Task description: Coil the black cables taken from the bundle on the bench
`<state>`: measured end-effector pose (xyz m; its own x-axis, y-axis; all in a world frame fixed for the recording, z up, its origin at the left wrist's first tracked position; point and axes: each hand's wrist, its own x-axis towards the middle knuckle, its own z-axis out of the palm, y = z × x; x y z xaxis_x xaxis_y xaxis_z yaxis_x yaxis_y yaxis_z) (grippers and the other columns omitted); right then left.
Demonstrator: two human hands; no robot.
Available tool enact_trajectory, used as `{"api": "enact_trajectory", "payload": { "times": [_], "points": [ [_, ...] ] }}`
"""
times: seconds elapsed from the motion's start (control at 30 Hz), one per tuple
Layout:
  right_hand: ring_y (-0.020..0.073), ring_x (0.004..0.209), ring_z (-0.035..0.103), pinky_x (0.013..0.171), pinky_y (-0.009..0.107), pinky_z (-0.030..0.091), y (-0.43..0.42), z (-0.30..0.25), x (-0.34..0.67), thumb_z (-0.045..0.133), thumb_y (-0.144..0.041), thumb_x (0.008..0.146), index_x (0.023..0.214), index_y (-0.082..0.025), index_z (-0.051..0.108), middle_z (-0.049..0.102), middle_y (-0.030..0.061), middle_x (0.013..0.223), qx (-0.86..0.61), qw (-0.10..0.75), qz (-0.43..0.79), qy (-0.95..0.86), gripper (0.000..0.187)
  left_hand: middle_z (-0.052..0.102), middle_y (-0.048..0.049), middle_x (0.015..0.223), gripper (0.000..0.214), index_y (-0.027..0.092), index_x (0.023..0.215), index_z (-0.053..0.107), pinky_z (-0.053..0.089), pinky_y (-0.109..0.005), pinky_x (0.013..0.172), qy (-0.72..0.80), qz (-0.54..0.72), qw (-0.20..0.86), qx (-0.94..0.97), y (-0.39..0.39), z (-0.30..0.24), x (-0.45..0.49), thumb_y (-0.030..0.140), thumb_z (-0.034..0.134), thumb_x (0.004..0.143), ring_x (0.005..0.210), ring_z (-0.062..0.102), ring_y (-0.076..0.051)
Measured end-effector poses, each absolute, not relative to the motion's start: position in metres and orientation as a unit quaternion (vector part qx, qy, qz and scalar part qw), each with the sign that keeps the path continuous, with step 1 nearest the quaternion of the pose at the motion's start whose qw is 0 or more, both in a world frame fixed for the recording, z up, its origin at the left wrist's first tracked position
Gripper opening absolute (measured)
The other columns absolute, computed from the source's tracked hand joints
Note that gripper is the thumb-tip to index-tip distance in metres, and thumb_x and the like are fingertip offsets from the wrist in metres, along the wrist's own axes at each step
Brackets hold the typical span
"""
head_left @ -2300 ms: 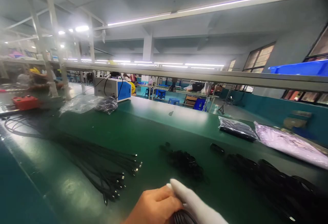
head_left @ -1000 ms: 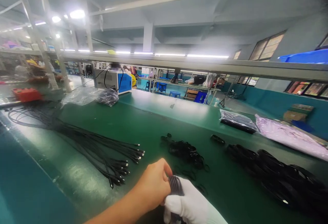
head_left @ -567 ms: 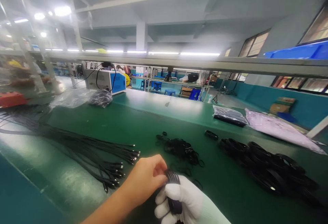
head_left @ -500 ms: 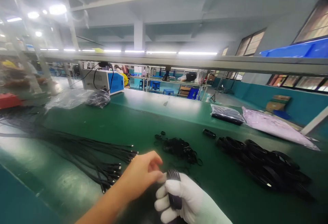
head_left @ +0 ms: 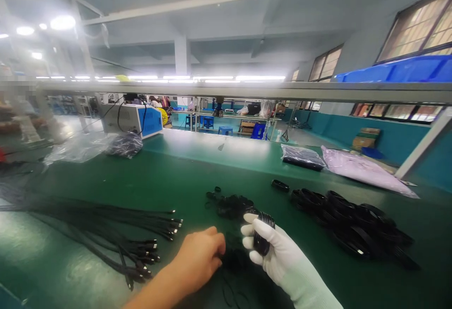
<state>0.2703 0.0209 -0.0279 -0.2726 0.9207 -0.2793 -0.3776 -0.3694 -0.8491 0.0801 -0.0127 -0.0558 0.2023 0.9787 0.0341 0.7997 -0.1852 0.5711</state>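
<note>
White-gloved, the right hand [head_left: 278, 255] has its fingers wrapped around one coiled black cable [head_left: 262, 244] above the glossy green benchtop [head_left: 169, 172]; the bare left hand [head_left: 201, 258] beside it is half curled, and I cannot tell whether it pinches anything. One fan of loose cables [head_left: 113, 222] lies left, one pile of black bands [head_left: 235, 205] mid-bench, one single coil [head_left: 280, 185] and one tangled heap of coils [head_left: 348, 229] right, two plastic-wrapped packs [head_left: 365, 170] behind; one blue-and-grey machine [head_left: 123, 119] stands farther back, in a strip-lit hall [head_left: 226, 47]
</note>
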Motion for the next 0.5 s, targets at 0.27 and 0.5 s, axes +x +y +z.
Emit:
{"api": "enact_trajectory", "payload": {
  "times": [0.27, 0.5],
  "points": [
    [0.0130, 0.057, 0.054, 0.037, 0.018, 0.037, 0.016, -0.026, 0.262, 0.081, -0.034, 0.065, 0.103, -0.014, 0.058, 0.063, 0.0048, 0.074, -0.381, 0.465, 0.713, -0.361, 0.049, 0.048, -0.0001, 0.076, 0.002, 0.020, 0.073, 0.048, 0.038, -0.029, 0.070, 0.597, 0.285, 0.340, 0.668, -0.009, -0.052, 0.064, 0.021, 0.049, 0.074, 0.073, 0.048, -0.017],
    [0.0151, 0.056, 0.057, 0.040, 0.025, 0.043, 0.004, -0.041, 0.238, 0.075, -0.038, 0.065, 0.113, -0.017, 0.052, 0.063, 0.0074, 0.090, -0.431, 0.395, 0.652, -0.484, 0.057, 0.042, 0.0046, 0.063, 0.032, 0.021, 0.077, 0.038, 0.039, -0.024, 0.055, 0.499, 0.396, 0.553, 0.537, -0.016, -0.051, 0.071, 0.050, 0.050, 0.070, 0.054, 0.043, -0.010]
  ]
}}
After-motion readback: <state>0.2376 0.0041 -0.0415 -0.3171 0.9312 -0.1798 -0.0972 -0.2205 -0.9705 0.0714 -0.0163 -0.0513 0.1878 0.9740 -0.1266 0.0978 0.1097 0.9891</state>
